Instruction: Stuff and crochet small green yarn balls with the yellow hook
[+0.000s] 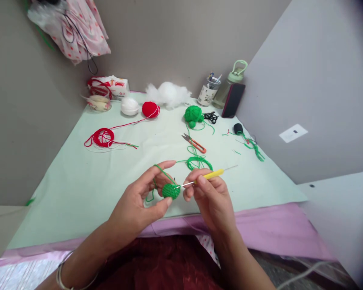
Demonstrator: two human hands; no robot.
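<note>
My left hand (pixel 139 201) pinches a small round green crochet piece (pixel 171 191) between thumb and fingers, with green yarn (pixel 165 173) looped over its raised index finger. My right hand (pixel 208 193) grips a yellow-handled crochet hook (pixel 210 175); its metal tip pokes into the green piece. The yarn trails back over a loose coil (pixel 199 162) to a green yarn ball (pixel 193 114) near the back of the pale green table cover (pixel 78 181).
Orange snips (pixel 194 143) lie just beyond my hands. Farther back are a red yarn tangle (pixel 103 137), red ball (pixel 150 109), white ball (pixel 130 106), white stuffing (pixel 168 94), pen cup (pixel 208 92), bottle (pixel 230 86), phone (pixel 233 100), and a small black spool (pixel 238 128).
</note>
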